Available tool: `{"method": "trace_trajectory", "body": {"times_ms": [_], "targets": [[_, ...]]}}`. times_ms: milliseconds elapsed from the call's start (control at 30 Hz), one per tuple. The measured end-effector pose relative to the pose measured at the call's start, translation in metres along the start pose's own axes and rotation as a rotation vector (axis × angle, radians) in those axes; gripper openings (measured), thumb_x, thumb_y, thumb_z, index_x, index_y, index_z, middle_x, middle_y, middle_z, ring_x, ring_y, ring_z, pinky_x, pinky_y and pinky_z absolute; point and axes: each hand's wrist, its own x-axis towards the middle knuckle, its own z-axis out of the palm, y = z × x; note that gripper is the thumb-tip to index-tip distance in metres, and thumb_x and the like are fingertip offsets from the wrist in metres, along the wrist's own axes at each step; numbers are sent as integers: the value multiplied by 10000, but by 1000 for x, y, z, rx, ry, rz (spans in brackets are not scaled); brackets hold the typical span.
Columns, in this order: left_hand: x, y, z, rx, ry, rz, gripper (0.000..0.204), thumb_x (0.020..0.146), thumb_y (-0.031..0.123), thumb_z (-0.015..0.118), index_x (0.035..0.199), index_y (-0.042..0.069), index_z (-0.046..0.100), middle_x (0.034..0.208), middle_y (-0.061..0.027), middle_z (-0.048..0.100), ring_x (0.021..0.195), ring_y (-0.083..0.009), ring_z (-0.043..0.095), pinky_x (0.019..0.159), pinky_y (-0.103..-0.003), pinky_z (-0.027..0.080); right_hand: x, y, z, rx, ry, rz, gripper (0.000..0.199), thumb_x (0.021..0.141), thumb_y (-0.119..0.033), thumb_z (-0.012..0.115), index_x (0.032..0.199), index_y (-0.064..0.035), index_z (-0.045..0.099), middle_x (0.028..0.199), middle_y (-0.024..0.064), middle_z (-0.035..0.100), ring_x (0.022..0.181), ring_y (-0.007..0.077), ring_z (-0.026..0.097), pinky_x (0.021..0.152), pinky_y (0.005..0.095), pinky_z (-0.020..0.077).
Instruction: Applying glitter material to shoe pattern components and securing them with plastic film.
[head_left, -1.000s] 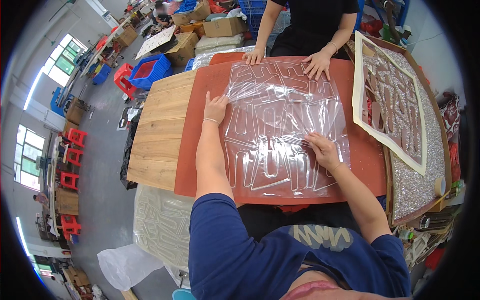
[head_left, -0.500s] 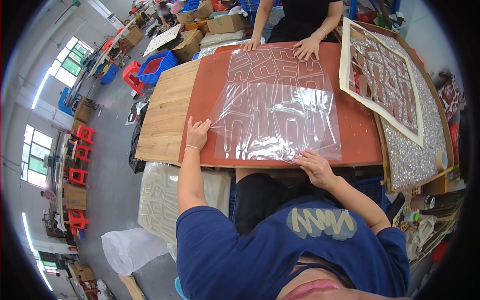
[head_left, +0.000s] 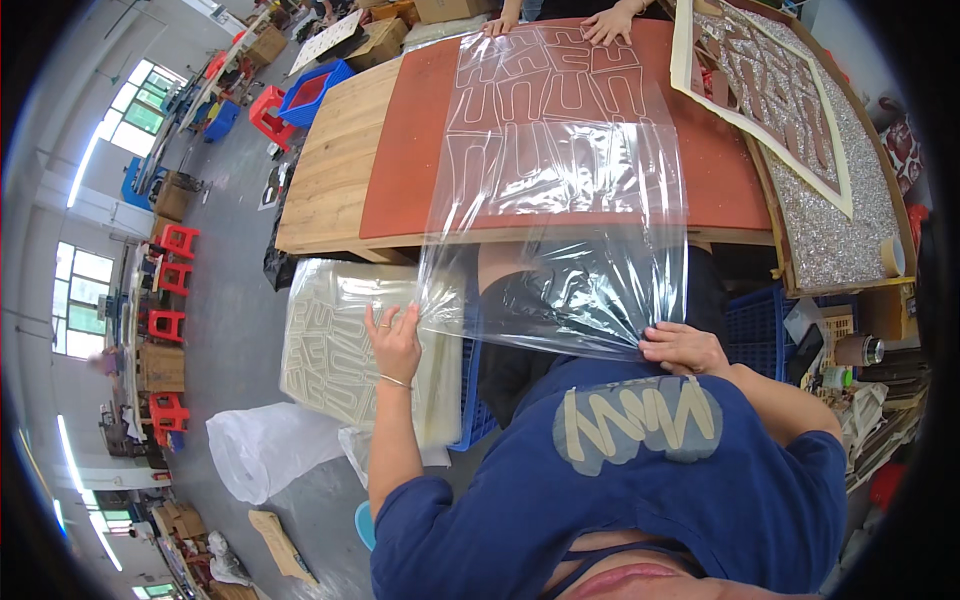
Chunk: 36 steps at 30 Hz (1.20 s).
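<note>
Below the near edge of the red-brown mat [head_left: 400, 190], the clear plastic film [head_left: 590, 290] spans the gap between that edge and the person's two hands, its long axis running from the mat toward the person's waist. The left hand [head_left: 395, 345] is off the mat's near left corner, with thumb and fingertips pinched on the film's left side. The right hand [head_left: 685, 347] is below the right half of the mat's near edge, its fingers closed on a bunched near corner, where creases gather and fan out. From both hands the film leads up and away to the mat; the left fingertips look slightly nearer to the mat, the right hand closer to the shirt. On the mat itself lies a clear sheet [head_left: 500, 95] with looped outlines, the film overlapping its near part (whether the two are joined beneath the glare, I cannot tell). At the mat's far edge, a co-worker's hands [head_left: 607, 25] rest with spread fingers on the far end of the sheet. Left of and below the mat is a stack of pale patterned sheets [head_left: 325, 350]; right of it, a cream-bordered panel [head_left: 681, 50] overhangs its side.
</note>
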Motion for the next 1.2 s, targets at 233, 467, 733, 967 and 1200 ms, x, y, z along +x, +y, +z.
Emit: {"method": "trace_trajectory", "body": {"times_ms": [233, 467, 733, 967, 1200], "targets": [[-53, -14, 44, -444, 73, -741, 448, 801, 153, 682, 1222, 54, 564, 1079, -82, 660, 1135, -281, 533, 1108, -502, 215, 26, -4, 5, -179, -138, -332, 248, 847, -117, 601, 1068, -28, 668, 1076, 142, 677, 1005, 281, 659, 871, 391, 541], [100, 165, -126, -771, -196, 81, 944, 733, 294, 775, 1436, -44, 243, 1494, -258, 230, 1415, -383, 153, 1137, -457, 154, 64, -18, 12, -459, -145, -493, 382, 811, -136, 574, 1165, 8, 584, 1163, 164, 634, 985, 278, 661, 789, 334, 564], [130, 205, -115, -816, -83, 75, 394, 856, -11, 576, 1247, -26, 528, 1129, -208, 628, 1016, -339, 631, 821, -382, 527, 89, -15, -37, -329, 53, -647, 557, 752, -147, 664, 1278, -54, 506, 1428, 271, 343, 1225, 396, 473, 1000, 483, 397], [122, 211, -115, -852, -63, -43, 327, 911, 21, 534, 1238, 20, 559, 1101, -194, 645, 950, -316, 661, 764, -339, 535, 133, 216, -116, -508, 189, 182, 623, 833, -226, 641, 1400, -130, 402, 1493, 192, 294, 1402, 371, 222, 1125, 533, 168], [85, 193, -110, -860, -1, -296, 289, 937, 30, 502, 1216, -6, 570, 1052, -201, 664, 916, -293, 679, 761, -317, 526, 123, 254, -89, -814, 132, 166, 360, 897, -181, 529, 1232, -53, 565, 1306, 217, 507, 1271, 394, 412, 1076, 501, 293]]}}
